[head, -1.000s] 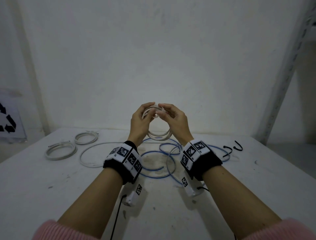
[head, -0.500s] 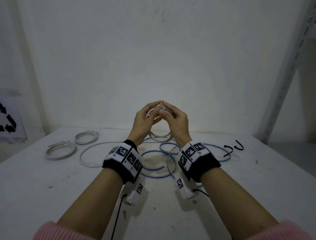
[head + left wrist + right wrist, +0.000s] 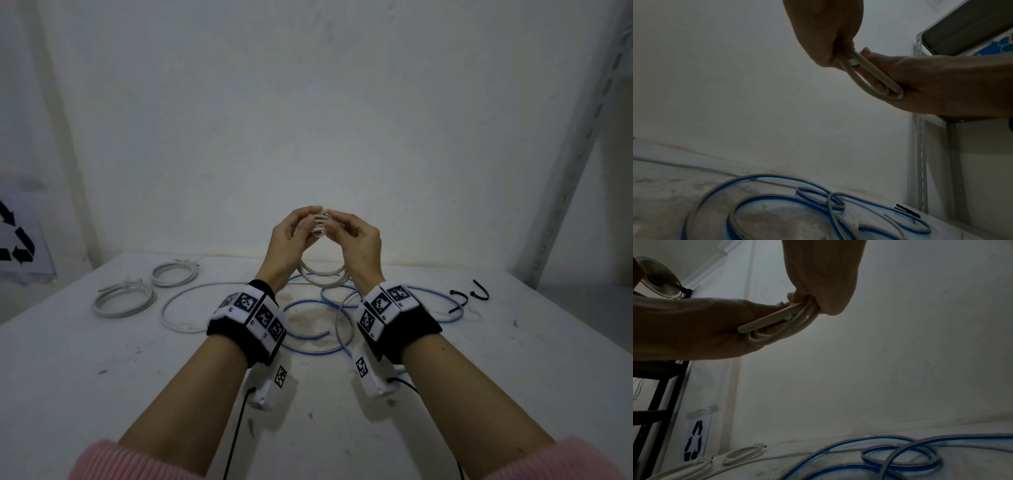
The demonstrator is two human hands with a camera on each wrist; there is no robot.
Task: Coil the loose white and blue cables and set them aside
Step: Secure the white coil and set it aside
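Fingertips of my left hand [image 3: 291,236] and right hand [image 3: 356,240] curl in and pinch the top of the white cable coil [image 3: 323,274], held upright above the table [image 3: 102,359], its loops hanging between my wrists, while the blue cable [image 3: 308,342] sprawls loose on the tabletop below.

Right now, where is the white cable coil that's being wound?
In the head view the white cable coil hangs mid-frame above the table, pinched at its top by the left hand and right hand, over the loose blue cable.
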